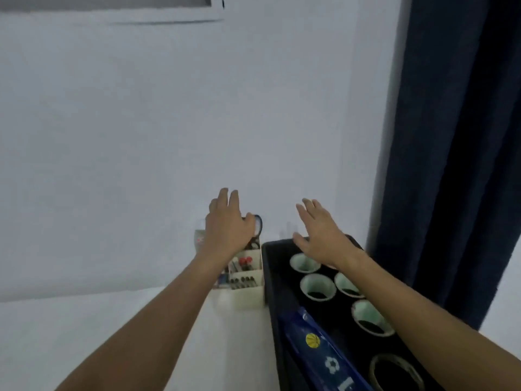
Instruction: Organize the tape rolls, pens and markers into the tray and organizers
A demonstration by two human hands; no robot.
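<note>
Both arms reach out over the white counter toward the far wall. The left hand sits over the far end of the white organizer, thumb and fingers curled around a blue-rimmed roll of tape, grasping it above the far compartment. Nearer compartments of the organizer hold red-capped markers and a row of dark pens, standing upright. Just right of it lies the black tray, carrying pale green tape rolls set flat, a darker roll at the near end and a blue pouch along its left side. The right hand hovers over the tray's far edge, fingers straight and released, holding nothing.
</note>
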